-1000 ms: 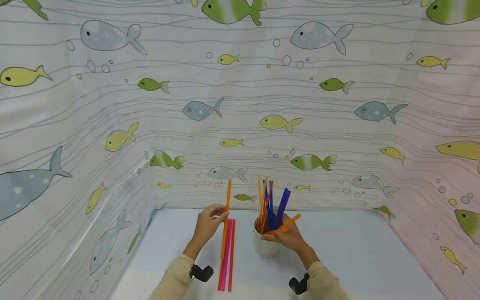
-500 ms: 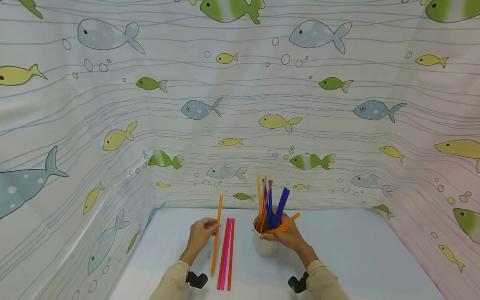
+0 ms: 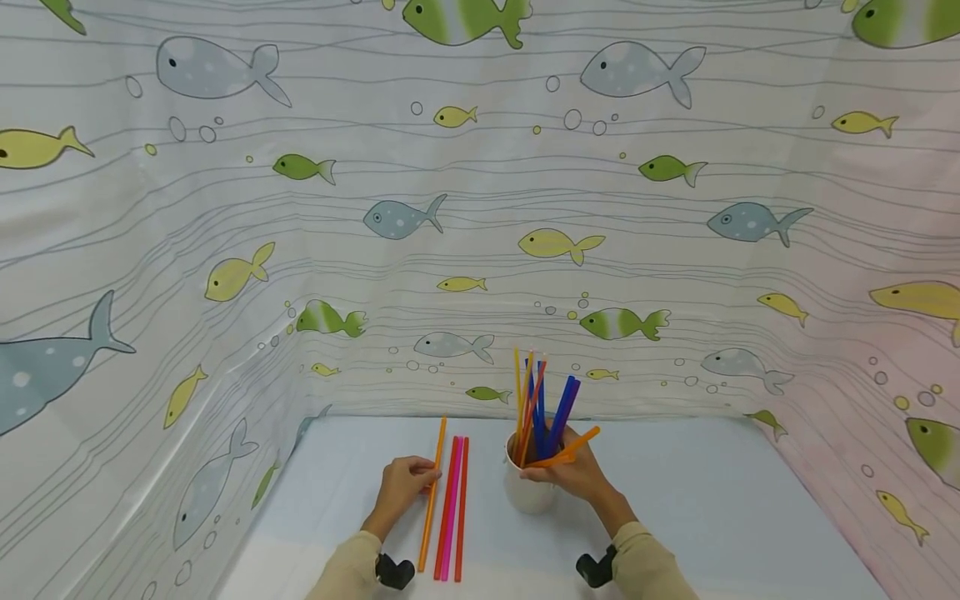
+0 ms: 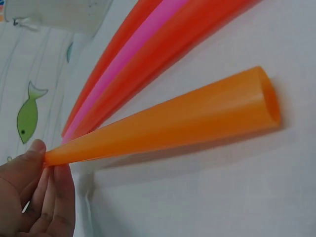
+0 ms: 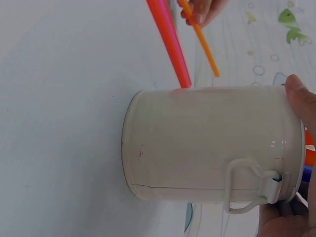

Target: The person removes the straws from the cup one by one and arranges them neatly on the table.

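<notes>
The person's left hand (image 3: 405,490) has thumb and fingers (image 4: 61,197) pinched on an orange straw (image 3: 430,527), nearer its far end, just left of the red and pink straws (image 3: 453,508); the right hand (image 3: 581,479) grips the cup (image 3: 531,493) by its rim.

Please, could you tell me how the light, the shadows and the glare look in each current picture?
Head: fairly even light, pinkish tint on the right of the fish-print backdrop; left wrist: dimmer, the orange straw flaring toward the camera, with a soft shadow on the table; right wrist: small glints near the rim of the whitish can.
</notes>
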Tool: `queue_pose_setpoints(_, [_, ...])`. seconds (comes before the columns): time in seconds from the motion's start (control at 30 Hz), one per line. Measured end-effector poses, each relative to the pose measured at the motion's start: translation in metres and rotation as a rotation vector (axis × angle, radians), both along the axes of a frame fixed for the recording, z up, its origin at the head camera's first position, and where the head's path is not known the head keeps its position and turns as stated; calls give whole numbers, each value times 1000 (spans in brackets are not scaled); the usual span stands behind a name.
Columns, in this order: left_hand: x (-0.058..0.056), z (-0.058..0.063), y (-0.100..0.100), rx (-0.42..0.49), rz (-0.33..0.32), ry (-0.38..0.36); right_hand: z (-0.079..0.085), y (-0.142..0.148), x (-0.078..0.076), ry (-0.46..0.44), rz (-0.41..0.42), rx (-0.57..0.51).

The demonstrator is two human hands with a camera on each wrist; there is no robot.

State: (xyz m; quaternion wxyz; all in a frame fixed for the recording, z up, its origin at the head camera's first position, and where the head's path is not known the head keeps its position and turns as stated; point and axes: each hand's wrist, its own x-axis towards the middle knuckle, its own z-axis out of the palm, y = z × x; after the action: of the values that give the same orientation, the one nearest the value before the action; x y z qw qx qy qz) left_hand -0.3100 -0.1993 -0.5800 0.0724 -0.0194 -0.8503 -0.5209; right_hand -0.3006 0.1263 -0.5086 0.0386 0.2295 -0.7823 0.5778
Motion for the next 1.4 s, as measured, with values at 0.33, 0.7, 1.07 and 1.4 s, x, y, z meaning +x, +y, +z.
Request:
queue_pose_setpoints(0.33, [5,-1,3,-46,8,-44,2,-1,2,8,-1,4])
queue_pose_setpoints(0.7, [3,-3,-2,6,-14,-95,2,-2,1,1,-4,-4])
queue_pose_setpoints(1.07, [2,-4,-4,-37,-19,-93,-23,0,-14,16,-13,-27])
queue_pose_setpoints(1.4, [-12,46,28,-130,-104,179,-31,4,-21,18,-11,-17])
